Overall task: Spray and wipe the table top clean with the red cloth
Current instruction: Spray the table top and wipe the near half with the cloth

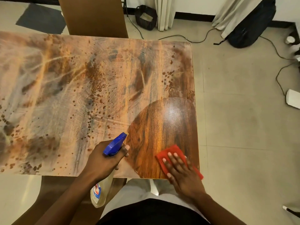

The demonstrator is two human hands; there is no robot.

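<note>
The wooden table top [81,82] is covered with a pale dusty film and dark spray droplets, except a rounded glossy brown patch [162,127] at its near right corner. My right hand [180,172] lies flat, fingers spread, pressing the folded red cloth [170,151] onto that patch near the table's front edge. My left hand [103,159] grips a spray bottle [99,194] by the neck, its blue trigger head [115,145] pointing away over the table. The bottle's pale body hangs below the table's front edge.
A brown chair back [94,15] stands at the far side of the table. On the tiled floor to the right lie black cables [279,73], a black bag [253,25], a black basket [146,17] and a white box [293,99]. Curtains hang at the back.
</note>
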